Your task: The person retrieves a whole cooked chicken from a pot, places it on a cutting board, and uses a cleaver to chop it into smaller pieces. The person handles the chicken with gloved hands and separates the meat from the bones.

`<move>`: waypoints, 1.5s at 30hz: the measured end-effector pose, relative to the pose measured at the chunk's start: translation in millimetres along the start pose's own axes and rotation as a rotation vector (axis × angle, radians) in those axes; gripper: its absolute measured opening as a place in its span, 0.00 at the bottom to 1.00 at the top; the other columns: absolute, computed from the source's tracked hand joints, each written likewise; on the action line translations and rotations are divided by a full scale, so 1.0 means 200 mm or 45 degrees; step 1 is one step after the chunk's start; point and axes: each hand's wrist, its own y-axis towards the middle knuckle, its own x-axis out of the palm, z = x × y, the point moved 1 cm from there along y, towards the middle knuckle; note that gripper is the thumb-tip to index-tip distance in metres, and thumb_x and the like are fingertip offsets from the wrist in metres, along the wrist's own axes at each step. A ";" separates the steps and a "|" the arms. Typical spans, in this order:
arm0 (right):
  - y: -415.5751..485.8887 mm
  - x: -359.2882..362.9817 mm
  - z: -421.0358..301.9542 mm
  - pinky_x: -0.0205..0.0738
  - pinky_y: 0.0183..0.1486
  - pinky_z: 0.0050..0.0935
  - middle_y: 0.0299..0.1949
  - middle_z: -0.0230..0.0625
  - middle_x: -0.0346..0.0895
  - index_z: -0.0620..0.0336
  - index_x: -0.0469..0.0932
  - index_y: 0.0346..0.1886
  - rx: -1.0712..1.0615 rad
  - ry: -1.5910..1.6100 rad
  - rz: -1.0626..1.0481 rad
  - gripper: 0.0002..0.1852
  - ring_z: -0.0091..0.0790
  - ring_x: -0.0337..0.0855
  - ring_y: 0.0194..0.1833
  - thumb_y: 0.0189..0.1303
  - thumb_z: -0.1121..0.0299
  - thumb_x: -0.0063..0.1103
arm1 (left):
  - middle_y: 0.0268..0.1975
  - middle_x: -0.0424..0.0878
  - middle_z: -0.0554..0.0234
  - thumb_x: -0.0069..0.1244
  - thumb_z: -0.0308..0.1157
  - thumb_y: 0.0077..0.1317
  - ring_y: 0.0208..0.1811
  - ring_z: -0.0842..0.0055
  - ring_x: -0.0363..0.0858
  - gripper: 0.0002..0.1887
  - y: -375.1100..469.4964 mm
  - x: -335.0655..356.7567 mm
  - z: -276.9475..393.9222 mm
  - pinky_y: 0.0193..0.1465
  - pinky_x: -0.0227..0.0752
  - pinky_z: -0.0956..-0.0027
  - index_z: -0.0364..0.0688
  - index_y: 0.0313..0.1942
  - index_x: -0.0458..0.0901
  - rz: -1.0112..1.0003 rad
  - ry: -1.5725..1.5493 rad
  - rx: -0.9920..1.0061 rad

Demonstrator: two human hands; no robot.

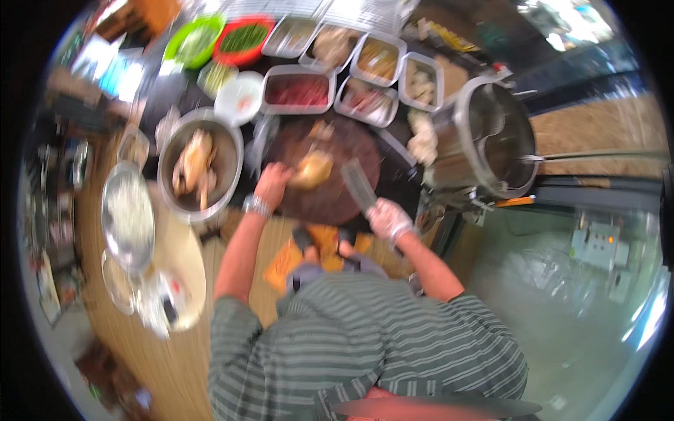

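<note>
My left hand [271, 185], with a metal watch or bracelet at the wrist, grips the narrow left end of a yellow-skinned poultry piece [315, 169]. The piece lies on a round, dark chopping block [337, 205]. A thin clear glove covers my right hand [389, 221], which is closed around the handle of a cleaver [360, 184]. The blade points up and left over the right part of the block, apart from the meat. Small pale scraps [321, 129] sit near the block's far edge. Motion blur hides fine detail.
Left of the block, a metal bowl [163, 197] holds a whole bird [197, 152]. Several metal trays, including one of red meat [297, 93], line the far side beside green [169, 50] and red [270, 23] bowls. A large steel pot [447, 142] stands right.
</note>
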 end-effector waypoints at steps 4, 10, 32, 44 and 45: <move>-0.02 -0.14 -0.24 0.76 0.47 0.57 0.36 0.63 0.80 0.66 0.76 0.38 0.222 0.368 0.225 0.16 0.68 0.81 0.43 0.71 0.60 0.49 | 0.49 0.79 0.60 0.50 0.21 0.57 0.56 0.62 0.75 0.21 0.00 -0.07 0.07 0.60 0.70 0.57 0.48 0.51 0.85 0.065 0.144 -0.213; 0.24 -0.16 -0.45 0.78 0.42 0.55 0.33 0.58 0.82 0.62 0.76 0.40 -0.028 0.182 0.292 0.15 0.62 0.84 0.38 0.75 0.60 0.46 | 0.44 0.81 0.54 0.60 0.27 0.58 0.47 0.55 0.80 0.13 -0.08 0.04 0.17 0.53 0.76 0.56 0.42 0.45 0.87 0.544 -0.250 -0.624; 0.45 -0.12 -0.47 0.81 0.37 0.48 0.31 0.50 0.85 0.58 0.78 0.37 -0.248 0.032 0.186 0.10 0.54 0.88 0.35 0.72 0.65 0.50 | 0.51 0.79 0.52 0.62 0.30 0.55 0.58 0.53 0.75 0.13 0.04 0.08 0.33 0.60 0.73 0.55 0.40 0.42 0.85 0.277 -0.273 -0.607; 0.42 -0.10 -0.50 0.82 0.43 0.54 0.39 0.52 0.85 0.56 0.80 0.42 -0.058 -0.017 -0.084 0.14 0.61 0.86 0.42 0.71 0.64 0.43 | 0.47 0.77 0.43 0.56 0.26 0.50 0.53 0.50 0.75 0.15 0.04 0.10 0.33 0.60 0.74 0.54 0.35 0.41 0.85 0.277 -0.188 -0.516; 0.47 0.08 -0.37 0.82 0.42 0.53 0.37 0.51 0.85 0.56 0.80 0.42 -0.194 -0.060 0.007 0.13 0.59 0.87 0.40 0.71 0.63 0.44 | 0.46 0.77 0.44 0.57 0.25 0.51 0.53 0.50 0.75 0.17 0.06 0.10 0.34 0.60 0.74 0.54 0.37 0.44 0.86 0.271 -0.209 -0.526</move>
